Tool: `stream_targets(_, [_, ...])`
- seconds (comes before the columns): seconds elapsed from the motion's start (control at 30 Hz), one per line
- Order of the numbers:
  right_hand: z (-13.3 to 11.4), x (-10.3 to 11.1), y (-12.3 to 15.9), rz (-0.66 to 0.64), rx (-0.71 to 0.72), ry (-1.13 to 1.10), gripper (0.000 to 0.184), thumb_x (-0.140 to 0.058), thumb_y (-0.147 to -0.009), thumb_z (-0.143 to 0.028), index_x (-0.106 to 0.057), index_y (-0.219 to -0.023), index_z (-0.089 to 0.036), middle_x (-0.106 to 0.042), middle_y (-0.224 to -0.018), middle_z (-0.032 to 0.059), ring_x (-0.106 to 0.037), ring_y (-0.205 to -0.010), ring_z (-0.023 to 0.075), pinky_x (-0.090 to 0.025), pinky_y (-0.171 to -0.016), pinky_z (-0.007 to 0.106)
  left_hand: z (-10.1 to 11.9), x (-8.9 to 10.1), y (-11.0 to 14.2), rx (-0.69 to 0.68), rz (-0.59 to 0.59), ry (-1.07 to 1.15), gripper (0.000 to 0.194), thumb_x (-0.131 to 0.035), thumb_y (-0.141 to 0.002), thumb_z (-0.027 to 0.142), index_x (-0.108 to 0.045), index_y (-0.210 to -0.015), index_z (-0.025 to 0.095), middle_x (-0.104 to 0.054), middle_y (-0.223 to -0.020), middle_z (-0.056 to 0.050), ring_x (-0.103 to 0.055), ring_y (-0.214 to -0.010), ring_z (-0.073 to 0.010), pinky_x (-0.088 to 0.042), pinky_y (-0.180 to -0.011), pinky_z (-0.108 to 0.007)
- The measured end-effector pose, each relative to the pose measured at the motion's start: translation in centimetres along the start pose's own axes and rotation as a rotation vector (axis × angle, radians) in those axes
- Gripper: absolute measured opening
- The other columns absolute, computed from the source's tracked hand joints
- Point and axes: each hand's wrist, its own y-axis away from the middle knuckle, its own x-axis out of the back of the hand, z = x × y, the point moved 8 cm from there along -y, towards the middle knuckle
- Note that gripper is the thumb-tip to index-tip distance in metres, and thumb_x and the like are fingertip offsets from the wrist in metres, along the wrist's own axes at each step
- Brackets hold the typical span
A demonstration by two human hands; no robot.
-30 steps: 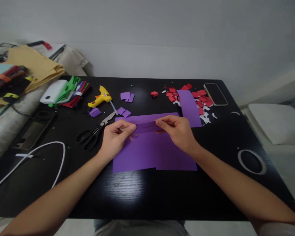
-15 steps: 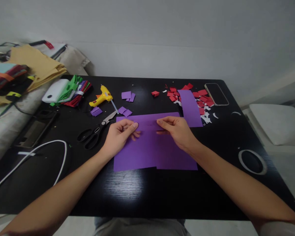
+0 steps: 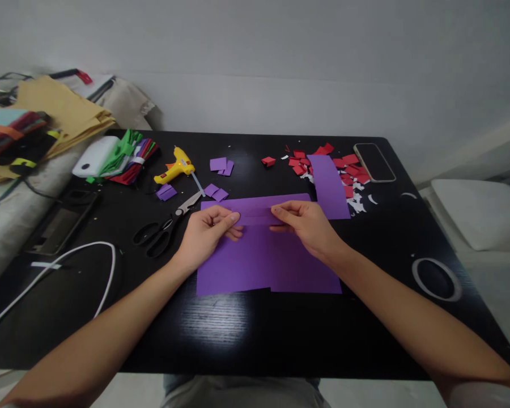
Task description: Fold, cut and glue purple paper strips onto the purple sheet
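A narrow purple paper strip (image 3: 255, 216) is pinched at its two ends between my hands. My left hand (image 3: 212, 231) grips its left end between thumb and forefinger, the other fingers curled beneath. At the right end, my right hand (image 3: 302, 224) holds it the same way. Under the strip lies a large purple paper sheet (image 3: 242, 263) on the black table, with a step cut in its near edge. Scissors (image 3: 168, 224) with black handles rest just left of my left hand. A separate long purple piece (image 3: 330, 190) lies beyond my right hand.
A yellow glue gun (image 3: 178, 165) and small purple pieces (image 3: 216, 192) lie at the back left. Red paper pieces (image 3: 300, 169), white scraps and a phone (image 3: 374, 162) are back right. A tape roll (image 3: 436, 280) sits at right, a white cable (image 3: 113, 263) at left.
Almost nothing differs. Both hands keep their pinch on the strip, which seems tilted very slightly so its crease line shows more.
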Motion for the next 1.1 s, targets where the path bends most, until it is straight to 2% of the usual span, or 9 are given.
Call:
stream_targets(0.13, [0.1, 0.3, -0.1, 0.028, 0.016, 0.011, 0.034, -0.093, -0.070, -0.047, -0.081, -0.086, -0.019, -0.075, -0.088, 0.0044, -0.071, -0.085, 0.0188, -0.068, -0.084, 0.040, -0.2, -0.2, 0.0, -0.010, -0.013, -0.007, 0.042, -0.085, -0.081, 0.052, -0.070, -0.086, 0.013, -0.078, -0.073, -0.008, -0.073, -0.061, -0.0169, -0.063, -0.062, -0.029])
stream_targets(0.3, [0.2, 0.7, -0.3, 0.060, 0.033, 0.047, 0.032, -0.091, -0.073, -0.046, -0.081, -0.088, -0.019, -0.075, -0.090, 0.0058, -0.072, -0.089, 0.0207, -0.067, -0.086, 0.043, -0.4, -0.5, -0.1, -0.045, -0.054, -0.065, 0.037, -0.079, -0.087, 0.048, -0.069, -0.087, 0.012, -0.075, -0.075, -0.007, -0.068, -0.060, -0.0124, -0.055, -0.054, -0.023])
stream_targets(0.53, [0.1, 0.3, 0.0, 0.062, 0.027, 0.014, 0.034, -0.092, -0.070, -0.047, -0.080, -0.085, -0.019, -0.076, -0.089, 0.0051, -0.072, -0.085, 0.0193, -0.067, -0.086, 0.042, -0.6, -0.1, -0.2, -0.091, -0.003, -0.114, 0.034, -0.070, -0.094, 0.047, -0.064, -0.088, 0.014, -0.070, -0.073, -0.003, -0.064, -0.059, -0.0103, -0.054, -0.055, -0.022])
stream_targets(0.67, [-0.1, 0.6, 0.1, 0.099, 0.050, 0.000, 0.033, -0.092, -0.070, -0.045, -0.079, -0.084, -0.019, -0.075, -0.087, 0.0046, -0.072, -0.085, 0.0194, -0.067, -0.087, 0.042, -0.4, -0.4, -0.1, -0.080, -0.034, -0.124, 0.033, -0.072, -0.092, 0.047, -0.065, -0.090, 0.014, -0.071, -0.077, -0.005, -0.064, -0.061, -0.0109, -0.054, -0.057, -0.022])
stream_targets(0.8, [-0.2, 0.5, 0.3, 0.092, 0.051, -0.009, 0.033, -0.092, -0.070, -0.045, -0.079, -0.084, -0.019, -0.074, -0.085, 0.0035, -0.072, -0.083, 0.0188, -0.067, -0.086, 0.041, 0.2, 0.1, 0.0, -0.110, 0.000, -0.119, 0.030, -0.076, -0.089, 0.043, -0.066, -0.088, 0.015, -0.069, -0.071, -0.002, -0.061, -0.059, -0.0106, -0.051, -0.054, -0.021])
stream_targets(0.97, [-0.5, -0.5, 0.5, -0.014, 0.000, 0.058, 0.036, -0.092, -0.070, -0.048, -0.078, -0.083, -0.018, -0.073, -0.081, 0.0026, -0.073, -0.076, 0.0175, -0.066, -0.075, 0.034, 0.6, 0.7, -0.1, -0.122, 0.062, -0.020, 0.024, -0.076, -0.087, 0.037, -0.066, -0.084, 0.016, -0.069, -0.072, -0.002, -0.062, -0.061, -0.0115, -0.051, -0.059, -0.023])
stream_targets(1.1, [0.2, -2.7, 1.5, -0.305, -0.133, 0.217, 0.032, -0.089, -0.073, -0.044, -0.074, -0.080, -0.017, -0.071, -0.071, 0.0016, -0.071, -0.068, 0.0165, -0.062, -0.072, 0.033, 0.9, 1.0, -0.2, -0.139, 0.075, 0.010, 0.017, -0.073, -0.086, 0.031, -0.065, -0.082, 0.017, -0.067, -0.067, 0.000, -0.061, -0.059, -0.0118, -0.050, -0.060, -0.024])
